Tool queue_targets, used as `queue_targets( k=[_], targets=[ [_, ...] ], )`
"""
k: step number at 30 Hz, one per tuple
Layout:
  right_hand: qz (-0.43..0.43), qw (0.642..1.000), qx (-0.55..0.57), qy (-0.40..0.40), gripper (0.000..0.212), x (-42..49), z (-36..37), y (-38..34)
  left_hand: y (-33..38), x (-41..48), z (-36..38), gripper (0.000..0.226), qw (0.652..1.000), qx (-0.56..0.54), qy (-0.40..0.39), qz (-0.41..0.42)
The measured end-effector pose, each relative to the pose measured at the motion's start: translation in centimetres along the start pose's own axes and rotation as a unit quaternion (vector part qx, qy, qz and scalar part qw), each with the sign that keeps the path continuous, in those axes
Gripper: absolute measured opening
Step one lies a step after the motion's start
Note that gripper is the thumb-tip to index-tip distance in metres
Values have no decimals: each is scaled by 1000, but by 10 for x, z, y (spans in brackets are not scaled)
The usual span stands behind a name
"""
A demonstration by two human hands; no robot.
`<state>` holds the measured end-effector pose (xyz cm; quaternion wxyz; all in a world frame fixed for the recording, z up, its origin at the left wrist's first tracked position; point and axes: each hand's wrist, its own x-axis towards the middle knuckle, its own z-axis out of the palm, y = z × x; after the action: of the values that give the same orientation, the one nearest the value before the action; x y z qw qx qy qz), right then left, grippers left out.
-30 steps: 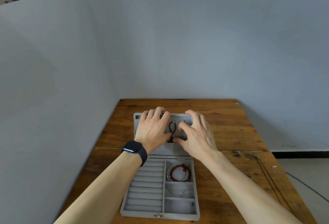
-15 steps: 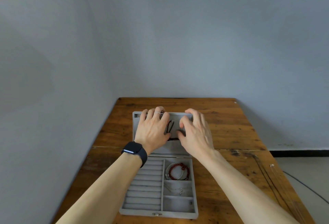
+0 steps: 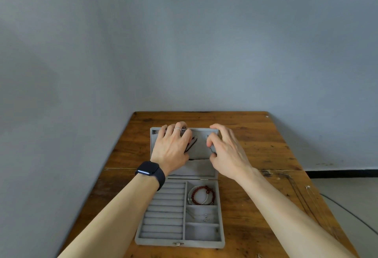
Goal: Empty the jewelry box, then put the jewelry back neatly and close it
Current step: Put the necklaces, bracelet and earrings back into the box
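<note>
Two forearms come in from the near edge, and they are bare along all the length that shows. On the left wrist, at the left side of the scene, sits a smartwatch [image 3: 148, 169] with a rounded rectangular case, dark, almost black. Its screen is dark too, with a thin pale blue shine along one edge. The band [image 3: 161, 178] is wide, smooth and dark navy, and fits close around the wrist. The left hand [image 3: 171, 147] wears one thin silver ring [image 3: 177, 129], plain and polished, on one finger. The right hand [image 3: 227, 155] and its wrist are bare.
</note>
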<state>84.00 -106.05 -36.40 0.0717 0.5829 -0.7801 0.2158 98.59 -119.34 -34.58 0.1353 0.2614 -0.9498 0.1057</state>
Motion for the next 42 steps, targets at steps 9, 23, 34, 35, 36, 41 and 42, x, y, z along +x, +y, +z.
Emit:
queue_targets(
  k=[9, 23, 34, 35, 36, 41, 42],
  targets=[
    [-4, 997, 60, 49, 30, -6, -3, 4, 0, -5, -5, 26, 1000, -23, 2, 12],
    [0, 994, 79, 78, 35, -12, 11, 2, -3, -4, -5, 23, 1000, -7, -6, 28],
    [62, 978, 161, 115, 53, -25, 23, 3, 5, -4, -2, 38, 1000, 13, -1, 12],
    [94, 972, 183, 111, 61, -30, 25, 4, 5, -5, -3, 35, 1000, 9, -5, 11],
    [127, 965, 209, 97, 66, -35, 27, 4, 4, -5, -5, 32, 1000, 4, -8, 12],
    [150, 963, 224, 16, 61, -48, 34, 4, 0, -5, -9, 47, 999, -33, -8, 15],
    [155, 962, 225, 9, 61, -48, 33, 4, 0, -4, -10, 56, 999, -39, -8, 13]
  ],
)
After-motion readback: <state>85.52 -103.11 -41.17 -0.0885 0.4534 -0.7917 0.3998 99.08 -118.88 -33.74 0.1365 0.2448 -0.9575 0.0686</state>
